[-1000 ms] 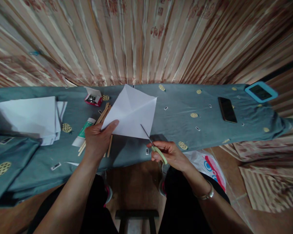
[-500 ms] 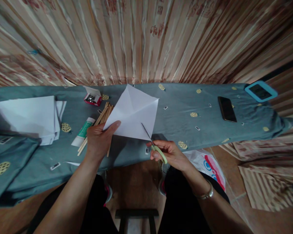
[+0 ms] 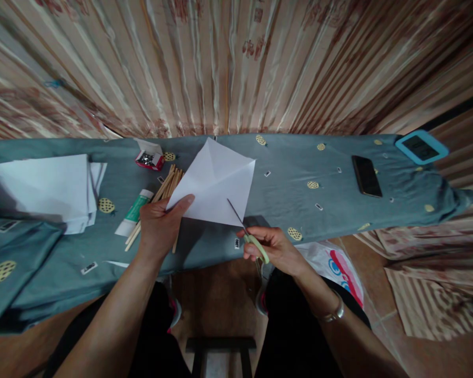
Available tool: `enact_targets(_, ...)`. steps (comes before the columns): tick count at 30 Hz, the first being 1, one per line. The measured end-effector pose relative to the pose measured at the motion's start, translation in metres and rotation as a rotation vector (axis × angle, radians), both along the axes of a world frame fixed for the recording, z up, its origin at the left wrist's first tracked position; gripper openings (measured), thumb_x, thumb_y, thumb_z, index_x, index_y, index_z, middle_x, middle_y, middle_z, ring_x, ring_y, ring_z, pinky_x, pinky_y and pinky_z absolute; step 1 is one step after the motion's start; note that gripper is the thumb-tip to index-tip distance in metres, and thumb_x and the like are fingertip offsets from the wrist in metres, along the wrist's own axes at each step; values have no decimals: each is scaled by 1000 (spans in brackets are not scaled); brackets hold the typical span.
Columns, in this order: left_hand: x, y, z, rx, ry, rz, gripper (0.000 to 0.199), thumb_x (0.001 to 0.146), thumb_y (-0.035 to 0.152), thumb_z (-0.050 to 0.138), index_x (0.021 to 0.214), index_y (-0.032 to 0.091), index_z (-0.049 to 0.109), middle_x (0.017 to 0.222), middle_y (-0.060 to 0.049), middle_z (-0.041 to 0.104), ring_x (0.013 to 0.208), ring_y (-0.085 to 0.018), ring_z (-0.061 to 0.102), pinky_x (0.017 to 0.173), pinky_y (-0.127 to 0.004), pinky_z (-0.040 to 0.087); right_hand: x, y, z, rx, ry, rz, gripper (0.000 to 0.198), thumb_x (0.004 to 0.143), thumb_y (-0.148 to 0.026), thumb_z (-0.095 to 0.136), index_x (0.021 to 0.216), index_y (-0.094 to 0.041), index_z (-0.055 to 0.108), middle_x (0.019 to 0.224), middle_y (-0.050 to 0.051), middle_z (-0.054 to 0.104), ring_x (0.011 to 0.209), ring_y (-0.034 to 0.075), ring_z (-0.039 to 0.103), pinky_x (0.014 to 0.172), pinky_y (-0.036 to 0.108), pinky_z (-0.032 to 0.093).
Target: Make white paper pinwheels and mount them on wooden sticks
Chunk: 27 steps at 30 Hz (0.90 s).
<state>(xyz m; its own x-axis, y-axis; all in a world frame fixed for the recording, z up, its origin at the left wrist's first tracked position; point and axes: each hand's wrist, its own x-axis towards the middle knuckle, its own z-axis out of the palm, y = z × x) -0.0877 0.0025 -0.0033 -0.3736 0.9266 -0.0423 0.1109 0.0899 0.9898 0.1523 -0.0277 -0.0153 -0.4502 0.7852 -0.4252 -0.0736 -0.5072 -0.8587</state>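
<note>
In the head view, the left hand (image 3: 161, 223) pinches the creased white paper (image 3: 216, 181) at its eight-o'clock corner, thumb on top. At the sheet's five o'clock, the right hand's (image 3: 276, 247) fingers curl around green-handled scissors (image 3: 257, 249), a blade showing over the paper. Wooden sticks (image 3: 166, 185) lie at nine, the smartphone (image 3: 366, 176) at three.

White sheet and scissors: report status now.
Left grip on white sheet, left corner. Right grip on scissors, a blade visible over sheet. Sheet creased. Wooden sticks partly hidden behind it.
</note>
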Motion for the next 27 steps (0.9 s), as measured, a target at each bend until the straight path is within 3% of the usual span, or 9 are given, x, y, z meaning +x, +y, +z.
enact_targets(9, 1, -2, -1, -68, -10, -45, 22, 70, 35, 78, 86, 20, 78, 87, -1, 78, 81, -21, 70, 78, -33, 58, 0, 1, 1, 88, -16, 51, 43, 68, -50, 83, 92, -17, 71, 68, -2, 67, 54, 6, 58, 54, 19, 50)
enact_targets(27, 5, -2, 3, -96, -71, -37, 16, 69, 33, 77, 81, 23, 78, 89, -1, 78, 85, -24, 72, 82, -37, 59, -1, 0, -1, 79, 16, 17, 38, 66, -45, 85, 87, -17, 71, 64, -4, 65, 57, 6, 59, 52, 17, 48)
